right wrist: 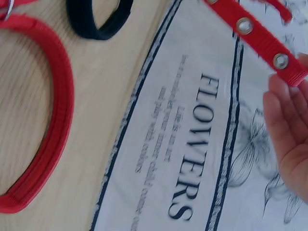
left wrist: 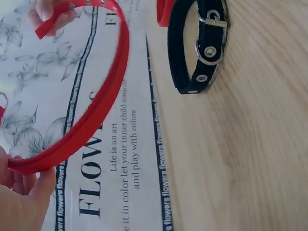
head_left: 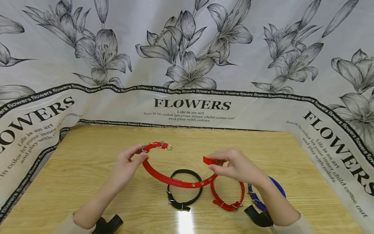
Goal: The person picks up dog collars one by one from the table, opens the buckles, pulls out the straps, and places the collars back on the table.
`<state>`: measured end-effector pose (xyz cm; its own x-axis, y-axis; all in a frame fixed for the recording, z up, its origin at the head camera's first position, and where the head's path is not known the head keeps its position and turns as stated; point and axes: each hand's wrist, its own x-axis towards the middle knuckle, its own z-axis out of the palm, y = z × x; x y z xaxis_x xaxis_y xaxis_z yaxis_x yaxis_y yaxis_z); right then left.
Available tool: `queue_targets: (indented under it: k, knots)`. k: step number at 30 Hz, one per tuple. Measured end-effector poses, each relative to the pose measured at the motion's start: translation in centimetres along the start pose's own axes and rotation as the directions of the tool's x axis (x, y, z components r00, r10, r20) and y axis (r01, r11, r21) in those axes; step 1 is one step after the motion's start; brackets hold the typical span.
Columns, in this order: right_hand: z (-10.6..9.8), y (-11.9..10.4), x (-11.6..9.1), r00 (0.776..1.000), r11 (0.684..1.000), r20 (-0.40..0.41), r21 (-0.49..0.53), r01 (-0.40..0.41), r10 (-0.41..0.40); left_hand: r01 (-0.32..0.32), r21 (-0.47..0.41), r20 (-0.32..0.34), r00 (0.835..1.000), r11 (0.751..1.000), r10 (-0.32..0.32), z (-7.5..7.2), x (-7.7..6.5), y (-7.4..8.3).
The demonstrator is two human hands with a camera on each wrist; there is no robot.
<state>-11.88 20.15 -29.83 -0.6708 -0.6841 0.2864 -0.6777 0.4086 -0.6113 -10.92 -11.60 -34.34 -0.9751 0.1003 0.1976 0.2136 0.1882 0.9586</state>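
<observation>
An unfastened red pet collar (head_left: 163,178) hangs in a curve between both hands, raised over the table. My left hand (head_left: 128,164) pinches it near the end with the metal buckle and ring, thumb against the band. My right hand (head_left: 233,164) pinches the other end, where metal eyelets run along the strap (right wrist: 262,41). Below the held collar lies a black collar (head_left: 201,191), buckled into a loop. A second red collar (head_left: 243,191), also looped, is just below my right hand. Partly hidden by the right forearm is a blue collar (head_left: 277,184).
The collars lie on a light wood table (head_left: 96,146). A white cloth (head_left: 248,110) printed with flowers and lettering stands around its back and sides. Black wrist mounts (head_left: 258,216) sit below both forearms.
</observation>
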Motion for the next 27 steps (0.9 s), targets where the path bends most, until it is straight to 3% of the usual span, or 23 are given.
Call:
queue_targets:
  k: [5, 8, 13, 17, 21, 27]
  knots:
    - [-1.1, 1.4, -0.7, 0.983, 0.993, -0.152, 0.075, -0.088, 0.099, 0.036, -0.082, -0.041, 0.998, 0.996, -0.039, -0.9, 0.5, 0.0]
    - [-1.3, 2.1, -0.7, 0.965, 0.985, -0.206, 0.087, -0.147, 0.163, 0.021, -0.107, -0.075, 0.997, 0.994, -0.029, -0.8, 1.0, -0.1]
    - [-1.6, 3.3, -1.0, 0.918, 0.961, -0.285, 0.123, -0.249, 0.274, -0.077, -0.049, -0.147, 0.987, 0.996, 0.069, -1.1, 1.9, -0.6]
    - [-2.2, 4.4, -1.1, 0.877, 0.934, -0.334, 0.209, -0.289, 0.346, -0.144, -0.002, -0.181, 0.973, 0.990, 0.141, -1.6, 2.9, -1.1]
    - [-2.9, 5.6, -1.1, 0.830, 0.891, -0.378, 0.363, -0.275, 0.410, -0.165, 0.047, -0.189, 0.967, 0.985, 0.170, -2.0, 4.1, -1.7]
    - [-3.6, 7.4, -0.6, 0.755, 0.778, -0.423, 0.602, -0.179, 0.501, -0.067, 0.070, -0.162, 0.984, 0.995, 0.078, -2.1, 6.3, -2.4]
